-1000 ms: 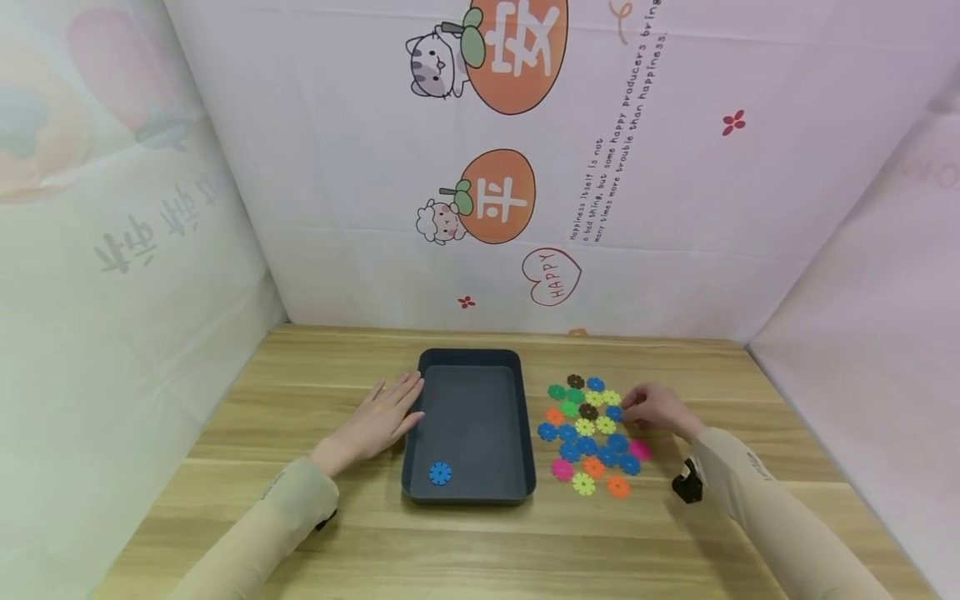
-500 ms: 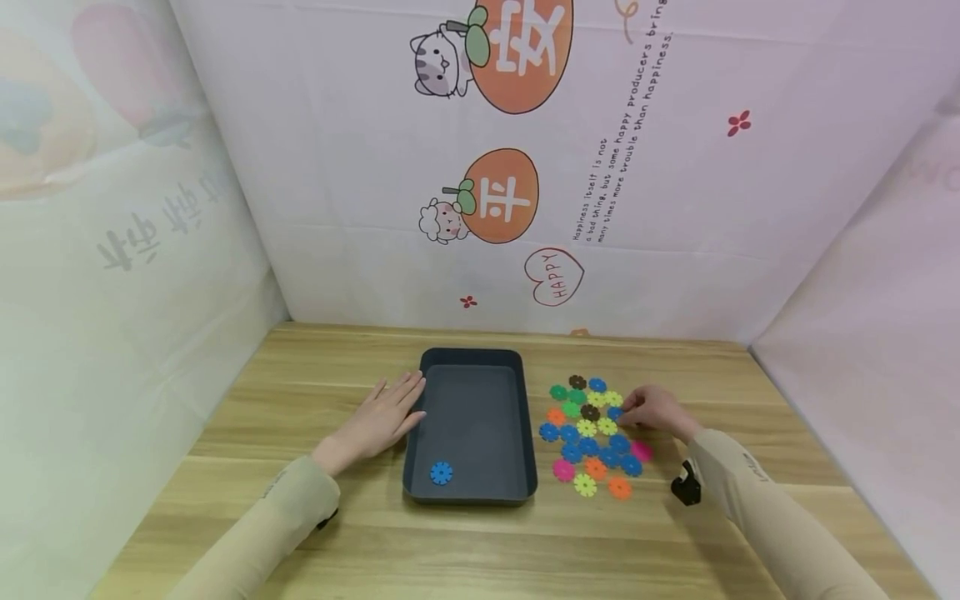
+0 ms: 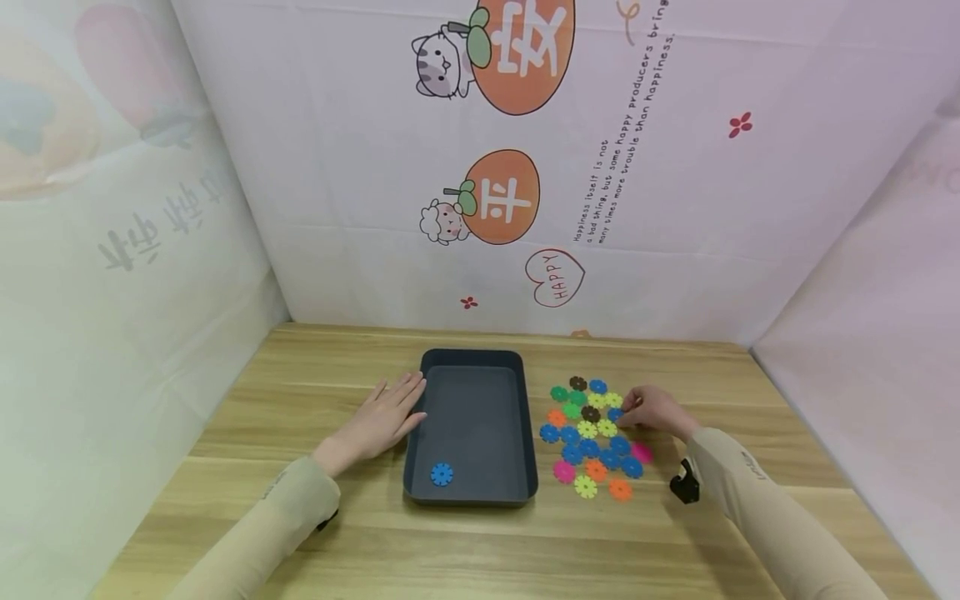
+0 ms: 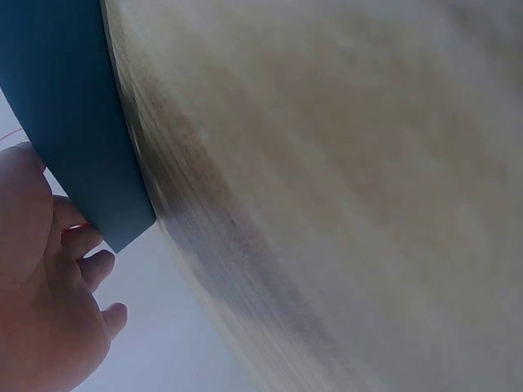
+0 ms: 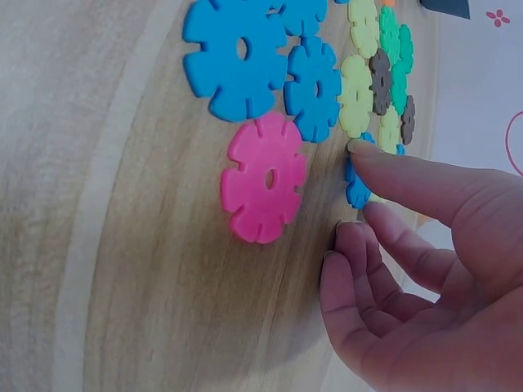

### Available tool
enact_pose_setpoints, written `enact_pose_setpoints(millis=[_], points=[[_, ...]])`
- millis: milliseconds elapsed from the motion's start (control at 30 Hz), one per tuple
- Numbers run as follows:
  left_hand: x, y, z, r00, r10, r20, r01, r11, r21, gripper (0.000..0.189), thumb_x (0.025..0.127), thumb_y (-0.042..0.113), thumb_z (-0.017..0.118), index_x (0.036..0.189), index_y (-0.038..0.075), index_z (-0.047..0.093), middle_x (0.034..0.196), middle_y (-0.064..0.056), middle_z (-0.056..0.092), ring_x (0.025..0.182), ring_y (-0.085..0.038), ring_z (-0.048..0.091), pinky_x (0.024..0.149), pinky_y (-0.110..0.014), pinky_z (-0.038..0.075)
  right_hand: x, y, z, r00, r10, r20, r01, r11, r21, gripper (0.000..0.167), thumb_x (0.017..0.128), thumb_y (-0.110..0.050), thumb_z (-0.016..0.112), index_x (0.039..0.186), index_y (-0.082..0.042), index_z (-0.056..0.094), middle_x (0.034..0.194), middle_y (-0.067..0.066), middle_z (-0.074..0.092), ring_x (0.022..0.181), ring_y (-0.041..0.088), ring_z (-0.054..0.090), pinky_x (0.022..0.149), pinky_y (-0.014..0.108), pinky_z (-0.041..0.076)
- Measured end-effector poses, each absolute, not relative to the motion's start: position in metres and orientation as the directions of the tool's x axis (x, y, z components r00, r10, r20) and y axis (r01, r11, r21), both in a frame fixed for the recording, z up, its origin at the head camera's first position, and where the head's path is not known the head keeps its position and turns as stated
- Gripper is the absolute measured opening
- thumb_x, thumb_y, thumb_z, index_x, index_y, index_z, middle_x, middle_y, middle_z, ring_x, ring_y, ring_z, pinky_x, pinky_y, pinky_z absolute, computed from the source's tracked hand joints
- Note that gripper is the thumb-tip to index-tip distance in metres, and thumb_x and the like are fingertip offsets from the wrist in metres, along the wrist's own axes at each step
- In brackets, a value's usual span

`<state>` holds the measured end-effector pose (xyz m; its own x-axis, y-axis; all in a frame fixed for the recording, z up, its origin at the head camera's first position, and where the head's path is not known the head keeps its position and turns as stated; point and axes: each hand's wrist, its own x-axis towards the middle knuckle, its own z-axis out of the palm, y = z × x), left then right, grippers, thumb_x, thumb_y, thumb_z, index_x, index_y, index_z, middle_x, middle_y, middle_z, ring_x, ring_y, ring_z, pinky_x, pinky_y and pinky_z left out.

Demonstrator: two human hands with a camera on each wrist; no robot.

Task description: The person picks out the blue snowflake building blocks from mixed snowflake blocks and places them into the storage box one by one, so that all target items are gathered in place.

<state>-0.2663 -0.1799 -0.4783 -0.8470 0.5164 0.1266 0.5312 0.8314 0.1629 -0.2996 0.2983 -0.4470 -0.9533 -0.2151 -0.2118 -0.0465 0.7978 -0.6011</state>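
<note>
A dark grey tray point(image 3: 472, 425) stands mid-table with one blue notched disc point(image 3: 442, 474) inside, near its front left corner. My left hand point(image 3: 381, 421) lies with straight fingers against the tray's left rim. The left wrist view shows those fingers beside the tray's outer wall point(image 4: 73, 106). Right of the tray, several flat snowflake-style discs lie in blue, green, yellow, orange, pink and brown. My right hand point(image 3: 658, 412) is at their right edge, its thumb and index finger pinching a small blue disc point(image 5: 357, 181) at opposite edges. That disc is still at table level.
A pink disc point(image 5: 265, 180) and larger-looking blue discs point(image 5: 237, 53) lie close to my right hand. A yellow disc point(image 3: 586, 487) and an orange disc point(image 3: 620, 489) sit at the front of the group. A printed cloth wall point(image 3: 375, 275) rises behind the wooden table point(image 3: 337, 358).
</note>
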Motion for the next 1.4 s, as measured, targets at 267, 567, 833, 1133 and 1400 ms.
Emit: enact_pose_setpoints(millis=[267, 567, 833, 1133, 1400], points=[[-0.266, -0.18, -0.478, -0.847, 0.515, 0.131, 0.531, 0.832, 0.162, 0.062, 0.106, 0.038, 0.043, 0.155, 0.002, 0.03, 0.164, -0.015, 0.027, 0.151, -0.033, 0.028, 0.122, -0.061, 0.022, -0.299, 0.298, -0.447, -0.949, -0.229, -0.215, -0.059, 0.802, -0.595, 0.022, 0.085, -0.009, 0.074, 0.093, 0.009, 0.064, 0.084, 0.012, 0.066, 0.076, 0.02, 0.058, 0.066, 0.03, 0.05], [-0.265, -0.179, -0.478, -0.849, 0.512, 0.132, 0.528, 0.833, 0.166, 0.062, 0.106, 0.038, 0.043, 0.155, 0.002, 0.031, 0.163, -0.015, 0.027, 0.151, -0.033, 0.029, 0.122, -0.061, 0.022, -0.302, 0.299, -0.446, -0.942, -0.24, -0.233, -0.043, 0.778, -0.626, 0.02, 0.085, -0.007, 0.072, 0.093, 0.008, 0.061, 0.085, 0.012, 0.064, 0.079, 0.021, 0.057, 0.068, 0.031, 0.051], [-0.266, -0.179, -0.479, -0.848, 0.512, 0.138, 0.53, 0.831, 0.171, 0.062, 0.106, 0.039, 0.042, 0.155, 0.002, 0.03, 0.164, -0.014, 0.027, 0.151, -0.033, 0.029, 0.122, -0.061, 0.022, -0.303, 0.297, -0.443, -0.932, -0.259, -0.253, -0.016, 0.727, -0.686, 0.017, 0.088, -0.003, 0.066, 0.097, 0.01, 0.059, 0.078, 0.008, 0.062, 0.068, 0.015, 0.054, 0.062, 0.029, 0.05], [-0.267, -0.179, -0.48, -0.849, 0.51, 0.137, 0.527, 0.833, 0.166, 0.062, 0.106, 0.039, 0.042, 0.155, 0.002, 0.03, 0.164, -0.014, 0.026, 0.152, -0.032, 0.028, 0.122, -0.061, 0.021, -0.305, 0.291, -0.435, -0.933, -0.255, -0.255, -0.007, 0.719, -0.695, 0.019, 0.094, -0.008, 0.062, 0.103, 0.009, 0.06, 0.08, 0.009, 0.065, 0.07, 0.015, 0.058, 0.065, 0.03, 0.055], [-0.266, -0.18, -0.48, -0.849, 0.511, 0.135, 0.528, 0.832, 0.17, 0.062, 0.106, 0.038, 0.042, 0.155, 0.002, 0.031, 0.164, -0.015, 0.027, 0.152, -0.033, 0.028, 0.122, -0.061, 0.021, -0.31, 0.269, -0.418, -0.911, -0.309, -0.272, -0.013, 0.682, -0.731, 0.018, 0.097, -0.01, 0.06, 0.103, 0.007, 0.059, 0.089, 0.012, 0.067, 0.074, 0.015, 0.062, 0.067, 0.029, 0.056]])
